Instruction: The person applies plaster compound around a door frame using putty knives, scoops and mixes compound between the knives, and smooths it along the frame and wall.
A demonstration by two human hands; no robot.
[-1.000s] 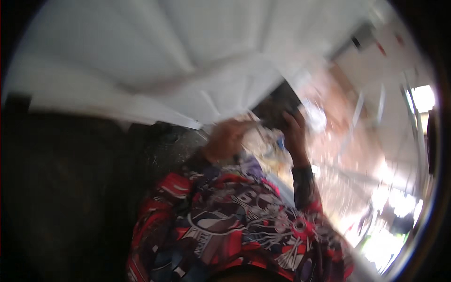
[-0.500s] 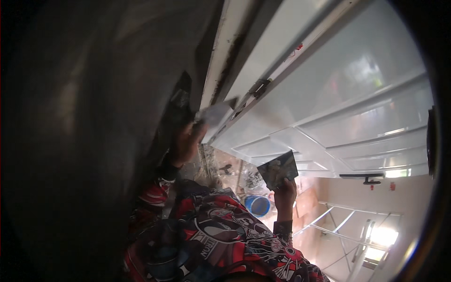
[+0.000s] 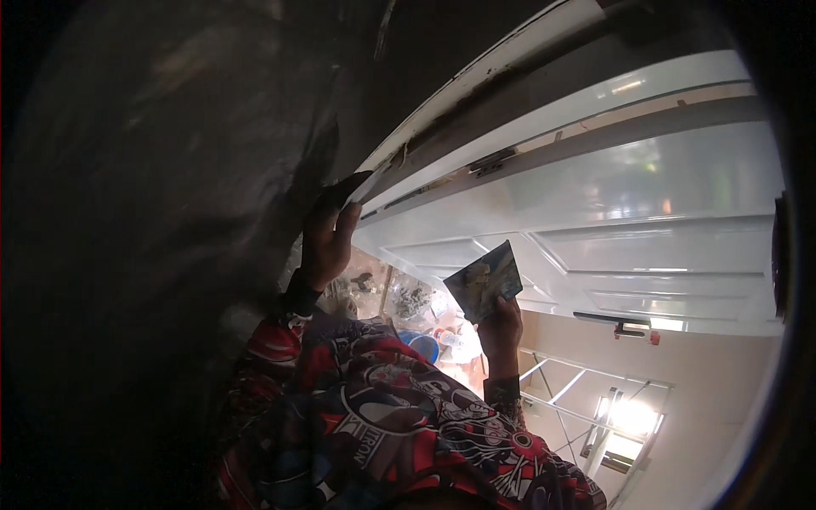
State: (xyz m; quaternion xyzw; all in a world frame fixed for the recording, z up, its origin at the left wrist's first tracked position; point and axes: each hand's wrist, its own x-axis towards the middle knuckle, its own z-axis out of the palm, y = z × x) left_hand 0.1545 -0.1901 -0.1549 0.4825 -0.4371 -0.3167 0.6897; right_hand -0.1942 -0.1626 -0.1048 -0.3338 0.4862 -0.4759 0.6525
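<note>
At the edge of the door frame [image 3: 463, 95] my left hand [image 3: 327, 242] is closed on a thin flat scraper [image 3: 355, 185]. Its blade, seen nearly edge-on, lies against or very close to the frame's edge; contact is hard to tell. My right hand [image 3: 501, 327] grips the lower corner of a square flat plate [image 3: 483, 282], held tilted in front of the white door. Pale paste is smeared on the plate's face.
The white panelled door [image 3: 612, 191] stands on the right, with a hinge [image 3: 491, 161] and a dark handle [image 3: 631, 325]. Below are a blue bucket [image 3: 421, 345] and a stained floor [image 3: 361, 270]. A white metal frame [image 3: 568, 387] stands before a bright window [image 3: 633, 416]. A dark surface fills the left.
My left hand has moved up and the scraper has turned edge-on to the door frame. The plate in my right hand has shifted slightly up and left. The whole view has turned.
</note>
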